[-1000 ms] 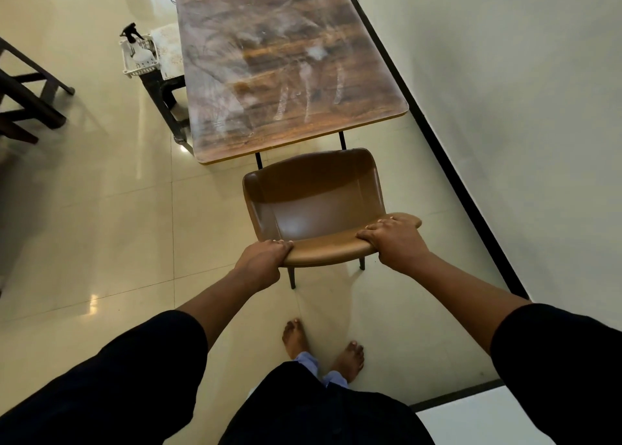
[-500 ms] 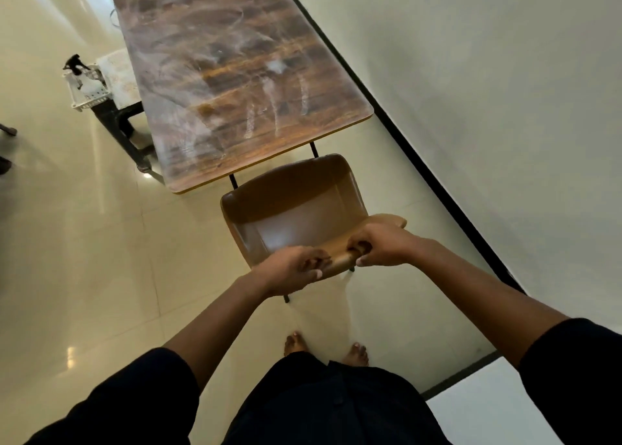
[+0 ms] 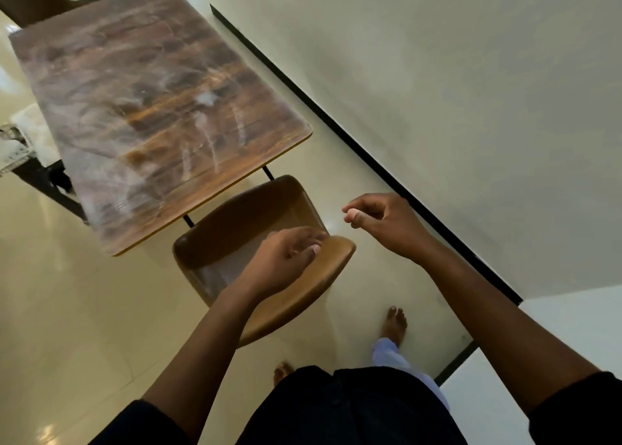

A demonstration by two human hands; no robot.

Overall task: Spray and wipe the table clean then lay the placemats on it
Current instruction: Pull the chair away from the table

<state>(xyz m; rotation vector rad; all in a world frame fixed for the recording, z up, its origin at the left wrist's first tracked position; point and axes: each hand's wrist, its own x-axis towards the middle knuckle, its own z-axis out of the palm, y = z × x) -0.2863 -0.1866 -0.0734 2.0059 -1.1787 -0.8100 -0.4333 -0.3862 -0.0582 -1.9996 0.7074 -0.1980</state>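
Chair (image 3: 269,310) at the near end of the table (image 3: 151,108), wall (image 3: 471,108) right.

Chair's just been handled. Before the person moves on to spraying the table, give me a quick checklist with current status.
1. Right hand free of the chair: ok, lifted clear, holding nothing.
2. Left hand free: cannot tell, it is over the backrest, contact unclear.
3. Table bare of objects: ok.
4. Tabletop clean: not ok, white smears across it.
5. Spray bottle located: cannot tell, the stool at the left edge is cut off.
6. Placemats in sight: not ok, none visible.
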